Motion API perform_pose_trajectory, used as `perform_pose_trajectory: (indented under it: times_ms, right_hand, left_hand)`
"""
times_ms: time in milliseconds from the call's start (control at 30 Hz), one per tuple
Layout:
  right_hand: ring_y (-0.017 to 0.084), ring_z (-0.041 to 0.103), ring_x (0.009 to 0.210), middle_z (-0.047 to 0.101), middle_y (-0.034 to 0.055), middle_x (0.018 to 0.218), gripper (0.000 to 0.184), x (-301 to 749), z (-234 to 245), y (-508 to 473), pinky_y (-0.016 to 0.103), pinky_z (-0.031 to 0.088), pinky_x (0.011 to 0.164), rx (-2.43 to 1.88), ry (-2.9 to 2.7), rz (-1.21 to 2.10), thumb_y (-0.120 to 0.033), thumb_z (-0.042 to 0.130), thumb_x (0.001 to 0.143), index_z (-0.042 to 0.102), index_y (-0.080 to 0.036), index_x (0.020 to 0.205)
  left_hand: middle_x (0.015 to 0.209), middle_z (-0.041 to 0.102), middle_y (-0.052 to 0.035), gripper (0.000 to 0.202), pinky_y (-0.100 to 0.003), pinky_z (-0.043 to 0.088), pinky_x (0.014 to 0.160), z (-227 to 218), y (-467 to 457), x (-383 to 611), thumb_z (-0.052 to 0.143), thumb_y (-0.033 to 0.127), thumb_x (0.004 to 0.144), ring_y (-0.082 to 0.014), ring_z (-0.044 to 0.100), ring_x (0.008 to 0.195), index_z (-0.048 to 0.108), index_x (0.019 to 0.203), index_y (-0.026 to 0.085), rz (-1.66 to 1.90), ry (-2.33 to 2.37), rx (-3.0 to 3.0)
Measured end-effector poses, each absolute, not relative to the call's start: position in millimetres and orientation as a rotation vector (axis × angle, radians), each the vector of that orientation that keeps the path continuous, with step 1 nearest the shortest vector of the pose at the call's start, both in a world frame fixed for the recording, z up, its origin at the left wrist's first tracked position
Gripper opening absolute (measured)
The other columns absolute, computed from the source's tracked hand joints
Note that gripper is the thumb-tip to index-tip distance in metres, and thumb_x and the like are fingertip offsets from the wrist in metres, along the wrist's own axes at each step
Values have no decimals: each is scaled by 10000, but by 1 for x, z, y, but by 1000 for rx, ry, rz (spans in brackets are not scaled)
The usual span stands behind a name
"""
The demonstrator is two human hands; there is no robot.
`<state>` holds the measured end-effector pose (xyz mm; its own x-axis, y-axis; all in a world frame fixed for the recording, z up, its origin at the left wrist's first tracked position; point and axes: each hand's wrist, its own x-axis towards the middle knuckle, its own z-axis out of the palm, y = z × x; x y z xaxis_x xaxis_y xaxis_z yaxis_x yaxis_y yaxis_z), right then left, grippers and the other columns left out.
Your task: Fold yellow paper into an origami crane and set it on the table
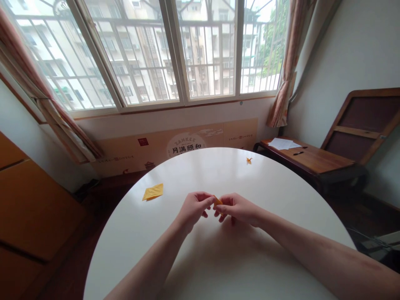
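A small folded piece of orange paper (217, 201) is pinched between both my hands above the middle of the round white table (275, 196). My left hand (195, 207) grips its left side with thumb and fingers closed. Meeting it from the right, my right hand (238, 208) holds the other end, fingers curled. Most of the paper is hidden by my fingertips.
A stack of yellow paper squares (153, 192) lies on the table's left. A tiny folded orange figure (249, 160) sits near the far edge. To the right stands a wooden side table (315, 160) with white sheets (283, 143) and a pen (298, 153). A window is behind.
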<state>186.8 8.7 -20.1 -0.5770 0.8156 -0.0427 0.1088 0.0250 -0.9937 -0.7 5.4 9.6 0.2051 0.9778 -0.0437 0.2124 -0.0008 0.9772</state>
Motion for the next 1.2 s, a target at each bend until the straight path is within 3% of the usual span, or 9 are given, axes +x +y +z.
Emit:
perform_pose_trajectory:
  times_ms: [167, 400, 833, 1200]
  right_hand:
    - [205, 664, 789, 689, 73, 843, 377, 186, -20, 11, 201, 484, 456, -968, -1694, 1332, -510, 682, 818, 684, -152, 937]
    - [157, 605, 626, 661, 42, 710, 366, 185, -26, 14, 204, 445, 423, -992, -1730, 1245, -505, 679, 814, 716, -146, 877]
    - [151, 602, 625, 657, 45, 702, 388, 182, -23, 10, 192, 354, 407, -1021, -1548, 1382, -526, 720, 749, 687, -141, 789]
    - [135, 558, 606, 652, 38, 714, 334, 181, -21, 9, 193, 351, 410, -1007, -1543, 1395, -479, 720, 743, 668, -153, 799]
  left_hand:
    - [625, 639, -36, 225, -199, 419, 461, 8, 7, -3, 720, 350, 705, -137, 545, 600, 737, 746, 130, 951, 1255, 1441]
    - [625, 649, -38, 241, -198, 422, 465, 4, 6, 1, 731, 364, 700, -133, 547, 591, 734, 738, 125, 959, 1267, 1458]
    - [624, 654, -43, 325, -209, 439, 430, -8, 10, 1, 709, 426, 720, -142, 567, 561, 723, 803, 111, 975, 1241, 1559]
    - [632, 648, -44, 322, -210, 444, 437, -4, 5, 3, 722, 429, 718, -140, 569, 564, 733, 786, 114, 941, 1240, 1570]
